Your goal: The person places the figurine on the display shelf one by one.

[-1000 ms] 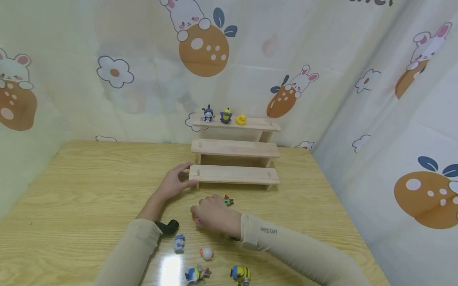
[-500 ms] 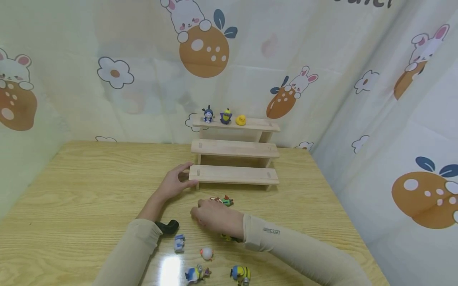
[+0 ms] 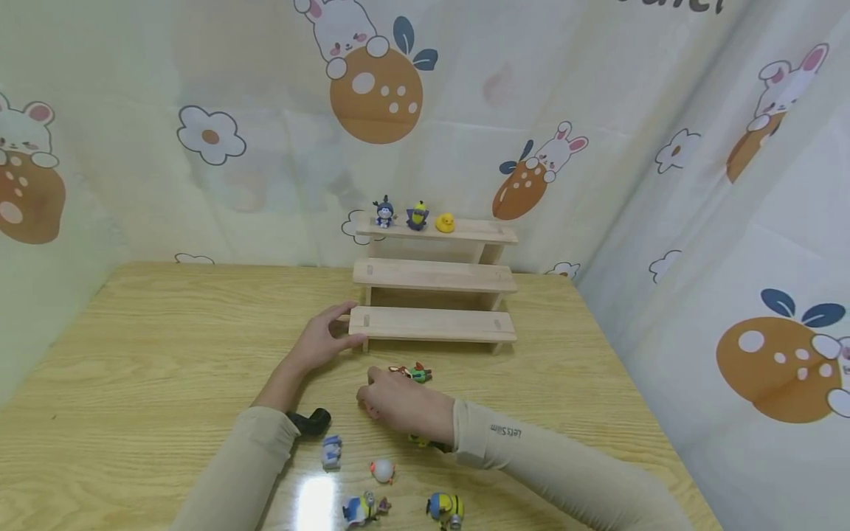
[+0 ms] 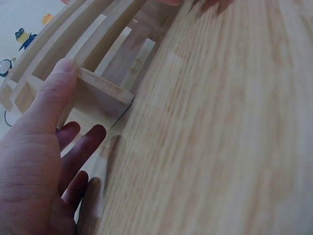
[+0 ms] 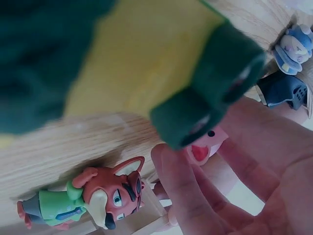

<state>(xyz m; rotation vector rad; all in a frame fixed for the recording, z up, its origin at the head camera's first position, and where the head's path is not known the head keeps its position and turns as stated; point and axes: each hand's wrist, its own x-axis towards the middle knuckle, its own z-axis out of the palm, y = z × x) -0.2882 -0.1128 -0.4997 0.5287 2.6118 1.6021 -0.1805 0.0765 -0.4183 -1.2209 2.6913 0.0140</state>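
Note:
My left hand point(image 3: 323, 341) grips the left end of the lowest step of a wooden three-tier display stand point(image 3: 434, 324), thumb on the front edge; its other fingers curve loosely behind in the left wrist view. Low over the table, my right hand point(image 3: 408, 404) pinches a small pink figurine point(image 5: 213, 142) with a red mouth, mostly hidden by the fingers. A fox figurine point(image 5: 98, 196) in a green shirt lies just beyond that hand. Blurred and close in the right wrist view is a green and yellow figurine point(image 5: 142, 58), partly covered by my right wrist in the head view.
On the top step stand a dark-blue figurine point(image 3: 384, 212), a yellow-and-blue one point(image 3: 417, 216) and a yellow duck point(image 3: 445, 223). Nearer me lie a blue-white figurine point(image 3: 331, 451), a round white one point(image 3: 382, 470) and two yellow-and-blue ones point(image 3: 361, 509). A patterned curtain point(image 3: 279, 184) hangs behind.
My right hand has shifted slightly right and toward me, uncovering more of the fox figurine; the pink showing under the fingers is now hidden in the head view. My left hand stays put.

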